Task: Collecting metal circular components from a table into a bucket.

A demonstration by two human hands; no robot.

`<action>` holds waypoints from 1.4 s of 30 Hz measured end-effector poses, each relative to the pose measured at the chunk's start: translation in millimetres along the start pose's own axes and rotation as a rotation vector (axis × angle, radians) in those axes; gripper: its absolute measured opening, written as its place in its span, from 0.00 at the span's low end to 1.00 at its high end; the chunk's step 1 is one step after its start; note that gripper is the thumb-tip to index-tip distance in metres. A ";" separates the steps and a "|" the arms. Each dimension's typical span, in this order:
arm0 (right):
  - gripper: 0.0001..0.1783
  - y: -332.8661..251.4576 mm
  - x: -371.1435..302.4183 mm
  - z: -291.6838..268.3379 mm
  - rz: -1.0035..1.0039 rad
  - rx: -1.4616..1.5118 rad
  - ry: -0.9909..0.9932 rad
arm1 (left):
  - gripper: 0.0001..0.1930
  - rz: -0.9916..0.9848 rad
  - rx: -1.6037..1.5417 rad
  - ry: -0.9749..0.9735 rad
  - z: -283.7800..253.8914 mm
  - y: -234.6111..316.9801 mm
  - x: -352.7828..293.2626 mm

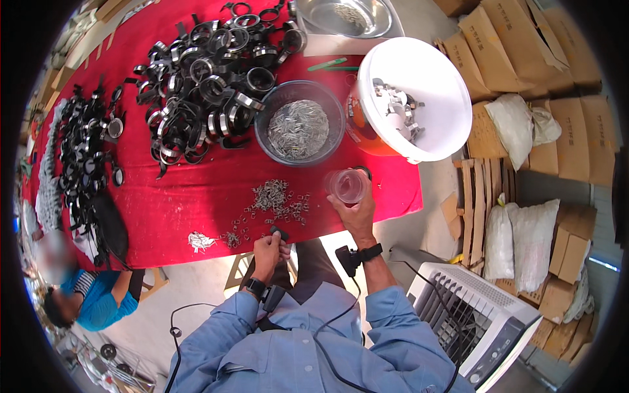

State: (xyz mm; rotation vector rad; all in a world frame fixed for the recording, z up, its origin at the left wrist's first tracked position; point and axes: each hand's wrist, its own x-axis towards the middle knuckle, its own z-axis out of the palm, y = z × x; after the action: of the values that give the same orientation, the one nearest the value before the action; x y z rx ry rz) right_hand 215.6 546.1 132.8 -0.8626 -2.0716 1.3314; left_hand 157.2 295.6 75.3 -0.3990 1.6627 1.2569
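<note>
My right hand point(358, 211) is wrapped round a clear plastic cup point(347, 187) at the table's right front. A dark round rim shows just behind the cup; I cannot tell what it belongs to. My left hand point(266, 254), at the table's front edge, is closed in a pinch on a small dark piece point(280, 232), too small to name. Just beyond it lies a loose heap of small metal clips point(270, 196), with more scattered toward the left. Further left sits a small pile of pale slim metal pieces point(200, 242).
A clear bowl of metal pins point(299, 130) stands behind the clips, beside a tilted white bucket point(445, 98). Black-and-silver ring clamps point(203, 78) heap at the back left. A person in blue point(108, 298) is at the far left. An air cooler point(478, 314) stands at the right.
</note>
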 end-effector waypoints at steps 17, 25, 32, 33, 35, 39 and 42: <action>0.43 -7.4 0.9 -3.1 0.023 -0.050 -0.023 | 0.25 -0.113 0.218 -0.268 -24.5 1.5 -6.2; 0.45 7.1 9.4 -14.7 -0.080 -0.010 -0.110 | 0.16 -0.061 0.325 -0.202 -3.8 -41.1 -44.3; 0.43 2.7 25.1 -22.6 -0.133 0.040 -0.267 | 0.13 -0.169 0.094 0.027 6.5 -109.3 -72.8; 0.43 3.6 26.8 -25.6 -0.146 0.046 -0.272 | 0.13 -0.159 0.086 0.035 12.2 -113.6 -77.6; 0.43 4.2 30.9 -30.6 -0.225 -0.019 -0.291 | 0.13 -0.179 0.018 0.095 21.1 -119.1 -82.0; 0.43 -18.2 30.4 -43.6 -0.267 0.026 -0.357 | 0.13 -0.065 -0.015 0.143 41.1 -118.2 -99.1; 0.42 -54.5 26.9 -58.4 -0.351 0.026 -0.381 | 0.12 -0.033 -0.053 0.147 40.1 -117.8 -100.8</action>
State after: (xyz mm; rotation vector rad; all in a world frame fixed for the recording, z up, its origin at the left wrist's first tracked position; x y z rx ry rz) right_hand 227.2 583.4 207.5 -0.2220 -2.3454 1.3988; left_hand 310.4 253.7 95.7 -0.5611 1.7413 1.2749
